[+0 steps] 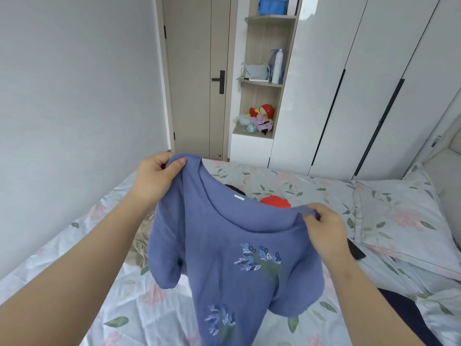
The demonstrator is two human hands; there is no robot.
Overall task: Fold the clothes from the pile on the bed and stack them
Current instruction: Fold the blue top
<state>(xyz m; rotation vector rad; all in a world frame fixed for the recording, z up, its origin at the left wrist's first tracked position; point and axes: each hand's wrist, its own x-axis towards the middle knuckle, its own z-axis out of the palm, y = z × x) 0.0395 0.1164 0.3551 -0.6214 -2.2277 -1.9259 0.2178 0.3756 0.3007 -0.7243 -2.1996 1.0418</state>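
A blue-purple top (pixel 224 248) with embroidered leaf sprigs hangs spread in the air above the bed (pixel 74 245). My left hand (pixel 156 177) grips its left shoulder, raised higher. My right hand (pixel 324 227) pinches its right shoulder, lower down. The neckline with a white label faces me. Behind the top lies the pile, mostly hidden: a red garment (pixel 275 202), a dark piece (pixel 234 189) and a beige cloth (pixel 141 242) show at its edges.
The floral sheet covers the bed, with a pillow (pixel 399 218) at the right and a dark phone-like object (pixel 355 250) beside it. A dark garment (pixel 409 318) lies at the lower right. A door (pixel 194 76), shelves (pixel 262 78) and white wardrobes (pixel 361 83) stand beyond.
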